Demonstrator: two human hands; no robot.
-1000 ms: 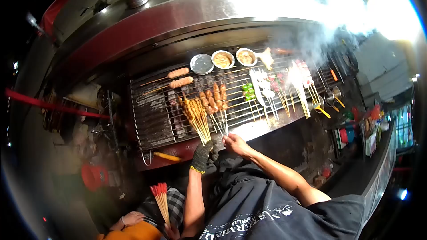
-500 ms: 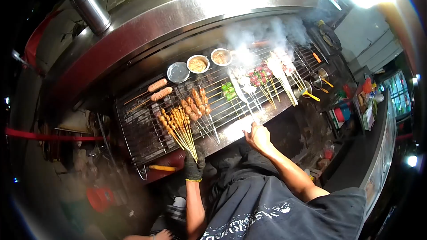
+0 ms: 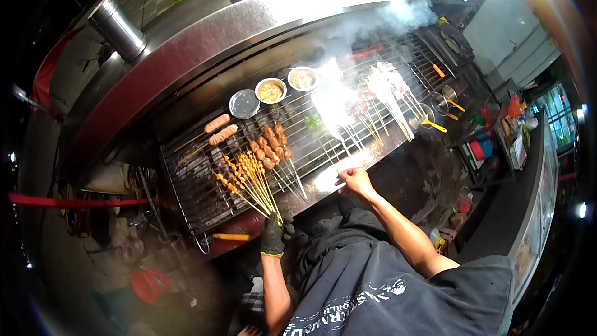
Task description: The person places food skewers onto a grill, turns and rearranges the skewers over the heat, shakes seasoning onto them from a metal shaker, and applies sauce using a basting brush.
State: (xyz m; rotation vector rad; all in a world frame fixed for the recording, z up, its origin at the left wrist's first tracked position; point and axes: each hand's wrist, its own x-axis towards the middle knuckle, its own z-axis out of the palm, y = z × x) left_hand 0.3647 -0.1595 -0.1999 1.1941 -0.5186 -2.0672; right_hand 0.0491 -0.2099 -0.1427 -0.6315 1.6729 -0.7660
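My left hand (image 3: 272, 236), in a dark work glove, is closed around the lower ends of a fanned bundle of small-meat skewers (image 3: 249, 174), whose browned tops lie on the grill grate (image 3: 205, 193). Just beyond lie thicker browned meat skewers (image 3: 270, 145) and two sausages on sticks (image 3: 222, 134). My bare right hand (image 3: 354, 180) is at the grill's front edge with fingers curled in a pinch; what is between them, if anything, I cannot make out. Beyond it, pale skewers (image 3: 348, 132) run into a white glare. Meat skewers (image 3: 385, 84) lie farther right.
Two filled round tins (image 3: 271, 91) and a foil-like round dish (image 3: 244, 104) stand along the back of the grate. Yellow-handled strainers (image 3: 429, 123) sit at the right end. Metal canisters (image 3: 118, 28) stand on the hood ledge. A red bucket (image 3: 150, 285) is at lower left.
A bright white flare has spread over the middle skewers, hiding the green ones. The smoke has drifted right. The fingers of my right hand have drawn closer together; my left hand stays at its skewers.
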